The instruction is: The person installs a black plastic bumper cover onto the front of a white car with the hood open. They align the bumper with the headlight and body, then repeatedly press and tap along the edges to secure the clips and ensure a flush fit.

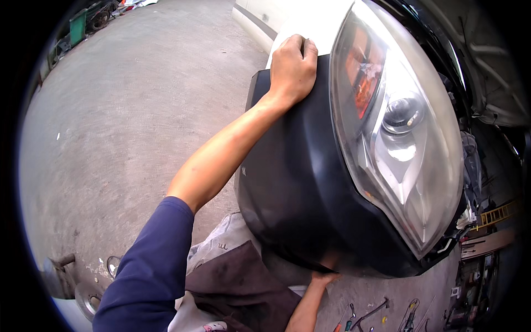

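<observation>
A black front bumper (pixel 287 182) curves round the corner of a white car, below a hazy headlight (pixel 398 127) with an orange lamp inside. At its upper edge, beside the white fender (pixel 310 22), my left hand (pixel 296 63) presses down with fingers curled and close together. Low down, my right hand (pixel 325 277) is at the bumper's bottom edge; its fingers are partly hidden under the edge and seem to grip it. A dark cloth or apron (pixel 238 282) covers my lap.
Several hand tools, among them a hammer-like tool (pixel 371 315) and pliers (pixel 410 316), lie on the concrete floor (pixel 138 110) at the lower right. A yellow ladder-like frame (pixel 498 214) is farther right. Round metal parts (pixel 86 296) stand at the lower left.
</observation>
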A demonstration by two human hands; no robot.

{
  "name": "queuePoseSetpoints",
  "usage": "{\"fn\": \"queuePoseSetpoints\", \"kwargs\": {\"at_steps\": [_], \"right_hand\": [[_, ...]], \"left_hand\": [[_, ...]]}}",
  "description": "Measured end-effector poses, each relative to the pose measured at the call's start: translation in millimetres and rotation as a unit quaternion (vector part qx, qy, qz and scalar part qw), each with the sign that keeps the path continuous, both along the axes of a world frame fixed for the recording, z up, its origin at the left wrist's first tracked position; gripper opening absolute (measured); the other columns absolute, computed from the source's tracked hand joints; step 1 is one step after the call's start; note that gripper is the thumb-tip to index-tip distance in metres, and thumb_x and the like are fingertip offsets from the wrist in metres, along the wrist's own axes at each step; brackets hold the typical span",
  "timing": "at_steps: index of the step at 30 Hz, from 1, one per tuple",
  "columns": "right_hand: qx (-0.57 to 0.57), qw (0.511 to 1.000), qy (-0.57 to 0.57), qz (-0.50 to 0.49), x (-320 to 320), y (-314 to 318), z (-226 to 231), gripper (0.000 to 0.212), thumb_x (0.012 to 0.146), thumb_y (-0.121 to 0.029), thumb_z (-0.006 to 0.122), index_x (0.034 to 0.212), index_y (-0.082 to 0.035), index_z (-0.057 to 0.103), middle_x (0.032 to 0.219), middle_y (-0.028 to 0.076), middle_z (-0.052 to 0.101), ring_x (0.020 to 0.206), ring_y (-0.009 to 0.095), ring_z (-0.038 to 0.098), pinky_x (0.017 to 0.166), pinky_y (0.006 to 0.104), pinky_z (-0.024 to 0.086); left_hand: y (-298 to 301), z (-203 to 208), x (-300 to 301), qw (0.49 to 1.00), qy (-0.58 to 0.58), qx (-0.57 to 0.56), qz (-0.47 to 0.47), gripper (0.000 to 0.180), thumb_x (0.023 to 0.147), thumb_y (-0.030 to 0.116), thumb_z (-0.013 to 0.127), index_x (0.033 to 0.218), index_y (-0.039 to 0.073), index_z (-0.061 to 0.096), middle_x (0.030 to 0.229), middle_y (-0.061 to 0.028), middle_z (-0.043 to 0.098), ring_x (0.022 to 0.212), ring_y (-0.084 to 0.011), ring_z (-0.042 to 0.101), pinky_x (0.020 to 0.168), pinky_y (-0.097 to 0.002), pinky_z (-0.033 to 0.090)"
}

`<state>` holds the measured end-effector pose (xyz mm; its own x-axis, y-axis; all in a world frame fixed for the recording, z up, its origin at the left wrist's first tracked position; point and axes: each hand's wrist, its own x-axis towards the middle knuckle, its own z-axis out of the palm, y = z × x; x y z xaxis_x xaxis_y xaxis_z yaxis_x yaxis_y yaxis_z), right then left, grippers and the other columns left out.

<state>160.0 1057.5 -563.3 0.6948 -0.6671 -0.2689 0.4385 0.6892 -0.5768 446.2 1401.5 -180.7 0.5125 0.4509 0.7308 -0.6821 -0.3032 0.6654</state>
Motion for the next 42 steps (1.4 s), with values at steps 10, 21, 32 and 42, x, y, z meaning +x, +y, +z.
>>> {"fn": "queuePoseSetpoints", "kwargs": {"at_steps": [10,21,32,42], "right_hand": [[-0.290,0.868,0.401,-0.046,-49.0,59.0,34.6,0.021,0.097,-0.022,0.056,0.085,-0.005,0.060,0.084,0.005,0.063,0.069,0.020,0.059,0.054,0.0345,0.046],[-0.868,0.365,-0.337,0.000,51.8,265.6,314.2,0.017,0.067,-0.019,0.064,0.069,-0.004,0.057,0.061,0.004,0.051,0.052,0.019,0.048,0.051,0.0309,0.035],[-0.944,0.251,-0.213,-0.030,152.9,246.7,368.2,0.030,0.073,-0.023,0.068,0.053,-0.012,0.048,0.046,0.005,0.052,0.042,0.021,0.057,0.042,0.0334,0.041],[-0.937,0.280,-0.209,-0.007,136.3,233.8,365.1,0.034,0.066,-0.023,0.075,0.054,-0.012,0.044,0.049,0.000,0.042,0.045,0.018,0.049,0.044,0.0320,0.037]], "left_hand": [[-3.6,-19.4,14.1,0.999,-0.030,-0.020,-0.014,0.024,0.093,0.018,0.054,0.098,-0.003,0.064,0.098,-0.0196,0.066,0.088,-0.0279,0.060,0.080,-0.0381,0.047],[-25.3,-27.3,13.6,0.995,-0.091,-0.012,-0.044,0.032,0.093,0.025,0.059,0.102,-0.004,0.069,0.097,-0.0141,0.070,0.092,-0.0224,0.065,0.086,-0.0342,0.050],[-7.2,-13.8,20.1,0.994,-0.106,0.008,-0.004,0.030,0.091,0.025,0.060,0.100,-0.002,0.069,0.101,-0.0167,0.066,0.092,-0.0273,0.062,0.084,-0.0370,0.048],[-7.5,-13.9,16.1,0.996,-0.063,-0.025,-0.065,0.029,0.089,0.021,0.057,0.094,-0.006,0.066,0.097,-0.0173,0.064,0.088,-0.0283,0.061,0.081,-0.0388,0.049]]}}
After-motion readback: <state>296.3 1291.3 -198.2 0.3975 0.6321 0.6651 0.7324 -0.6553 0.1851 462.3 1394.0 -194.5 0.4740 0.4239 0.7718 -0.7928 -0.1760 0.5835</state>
